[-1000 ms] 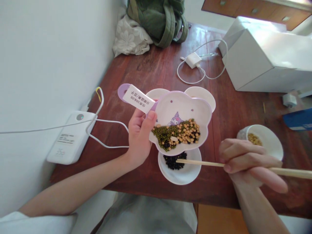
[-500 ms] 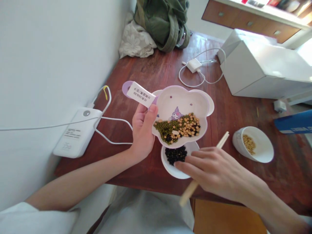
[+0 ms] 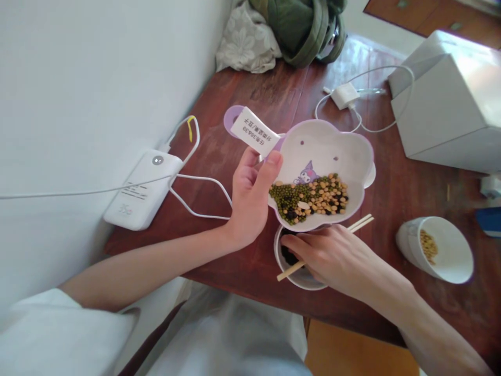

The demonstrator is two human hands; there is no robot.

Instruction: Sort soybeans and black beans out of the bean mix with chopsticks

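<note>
My left hand point(image 3: 254, 198) grips the purple-rimmed cloud-shaped bowl point(image 3: 340, 146) by its labelled handle, thumb on top. Mixed green, tan and black beans point(image 3: 313, 198) lie along its near side, with a pale, larger seed among them. Below it on the table, a white bowl point(image 3: 309, 283) contains black beans point(image 3: 288, 255). My right hand point(image 3: 329, 256) reaches into this bowl, fingertips down at the black beans, with wooden chopsticks point(image 3: 291, 270) held across the palm. What the fingertips pinch, if anything, is hidden.
A white bowl point(image 3: 450, 256) with tan beans stands at the right. On the left lies a white power bank point(image 3: 143, 190) with cables. Farther back are a charger point(image 3: 344, 95), a white box point(image 3: 438, 109), patterned cloth point(image 3: 250, 42) and a green bag point(image 3: 293, 31).
My right hand has lowered into the black-bean bowl, and the chopsticks lie at a flatter angle. The whole view has shifted, so the table items sit differently in the picture.
</note>
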